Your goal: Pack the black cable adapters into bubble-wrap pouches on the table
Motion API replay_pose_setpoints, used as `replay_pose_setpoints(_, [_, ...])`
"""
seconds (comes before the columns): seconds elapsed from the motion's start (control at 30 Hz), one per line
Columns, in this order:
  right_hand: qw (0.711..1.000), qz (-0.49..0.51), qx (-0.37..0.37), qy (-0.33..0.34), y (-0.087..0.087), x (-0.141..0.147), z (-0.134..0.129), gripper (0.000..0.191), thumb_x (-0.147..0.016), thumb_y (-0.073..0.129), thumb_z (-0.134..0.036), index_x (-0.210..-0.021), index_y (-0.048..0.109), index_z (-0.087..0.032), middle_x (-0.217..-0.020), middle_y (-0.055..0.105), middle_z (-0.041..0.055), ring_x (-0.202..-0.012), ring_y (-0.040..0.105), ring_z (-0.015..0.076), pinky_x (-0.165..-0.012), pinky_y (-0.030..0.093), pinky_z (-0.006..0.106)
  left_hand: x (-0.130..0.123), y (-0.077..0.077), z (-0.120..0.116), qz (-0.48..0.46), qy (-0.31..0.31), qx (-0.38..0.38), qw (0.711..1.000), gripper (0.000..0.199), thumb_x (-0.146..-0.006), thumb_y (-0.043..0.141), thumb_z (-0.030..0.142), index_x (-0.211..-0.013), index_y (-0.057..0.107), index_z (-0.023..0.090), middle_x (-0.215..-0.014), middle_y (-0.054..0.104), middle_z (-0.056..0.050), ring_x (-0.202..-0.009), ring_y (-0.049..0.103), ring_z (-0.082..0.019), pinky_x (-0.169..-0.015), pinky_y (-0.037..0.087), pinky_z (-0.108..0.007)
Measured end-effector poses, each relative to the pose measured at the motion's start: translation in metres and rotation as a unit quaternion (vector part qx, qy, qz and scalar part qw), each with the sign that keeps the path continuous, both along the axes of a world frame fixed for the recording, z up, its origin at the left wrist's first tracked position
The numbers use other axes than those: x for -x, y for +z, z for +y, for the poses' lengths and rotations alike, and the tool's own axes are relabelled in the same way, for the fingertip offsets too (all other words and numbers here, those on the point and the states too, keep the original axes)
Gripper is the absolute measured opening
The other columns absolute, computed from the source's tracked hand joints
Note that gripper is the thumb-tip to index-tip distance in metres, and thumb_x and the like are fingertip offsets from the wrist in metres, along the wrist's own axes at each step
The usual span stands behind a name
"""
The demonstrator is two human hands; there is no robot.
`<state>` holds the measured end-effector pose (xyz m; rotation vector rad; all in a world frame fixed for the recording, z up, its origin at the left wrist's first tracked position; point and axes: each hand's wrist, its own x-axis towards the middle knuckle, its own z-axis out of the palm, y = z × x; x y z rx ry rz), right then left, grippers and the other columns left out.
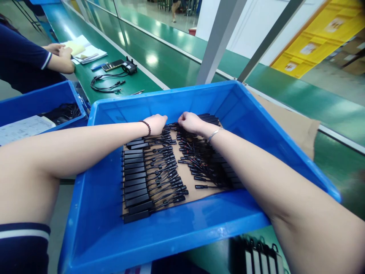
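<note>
A big blue plastic bin [159, 245] stands before me, with a sheet of brown cardboard [186, 177] on its floor. On the left side lies a row of black box-shaped adapters [135, 177], their short cables and plugs [168, 179] pointing inward. More black cables with connectors [199, 163] fill the right side, partly covered by my right arm. My left hand [156, 125], wearing a beaded bracelet, is closed over the far end of the left row. Close by, my right hand [191, 122] has its fingers pinched above the cable ends. Whatever either hand grips is hidden.
Another blue bin [37, 97] with black cables and a paper stands left. A co-worker's hands [61, 51] rest on papers [88, 53] on the green bench. Cables, a phone [112, 65] and a grey post [218, 42] lie beyond my bin. Yellow bins [310, 47] are stacked right.
</note>
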<state>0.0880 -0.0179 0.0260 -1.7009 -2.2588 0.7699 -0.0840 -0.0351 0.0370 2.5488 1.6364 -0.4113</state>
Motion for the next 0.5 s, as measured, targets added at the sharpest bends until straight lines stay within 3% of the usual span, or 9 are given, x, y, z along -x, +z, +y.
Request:
replay_pose_setpoints(0.17, [1.0, 0.006, 0.001, 0.001, 0.0024, 0.0016, -0.0021, 0.01, -0.077, 0.049, -0.013, -0.08, 0.059, -0.014, -0.089, 0.067, 0.0081, -0.075, 0.057, 0.0157, -0.072, 0.042, 0.024, 0.0001, -0.0055, -0.0028, -0.004, -0.011, 0.015, 1.0, 0.026, -0.073, 0.05, 0.019, -0.097, 0.059, 0.017, -0.088, 0.064, -0.011, -0.085, 0.062, -0.024, -0.07, 0.046, -0.029])
replay_pose_setpoints(0.37, [1.0, 0.017, 0.004, 0.02, 0.0001, 0.005, -0.0034, 0.008, -0.076, 0.051, -0.016, -0.079, 0.058, -0.015, -0.083, 0.066, 0.0053, -0.07, 0.055, 0.0134, -0.064, 0.04, 0.022, -0.0003, -0.0056, -0.002, -0.024, -0.026, 0.012, 0.999, 0.038, -0.073, 0.052, 0.024, -0.11, 0.05, 0.015, -0.096, 0.064, -0.012, -0.088, 0.061, -0.025, -0.07, 0.046, -0.03])
replay_pose_setpoints(0.5, [0.999, 0.023, 0.013, 0.033, -0.0007, 0.0078, -0.0065, 0.007, -0.075, 0.053, -0.017, -0.078, 0.058, -0.015, -0.079, 0.066, 0.0042, -0.066, 0.053, 0.0119, -0.058, 0.037, 0.021, 0.0, -0.0033, 0.0038, -0.074, -0.072, 0.015, 0.995, 0.039, -0.075, 0.051, 0.026, -0.112, 0.048, 0.018, -0.098, 0.064, -0.009, -0.088, 0.06, -0.022, -0.071, 0.044, -0.027])
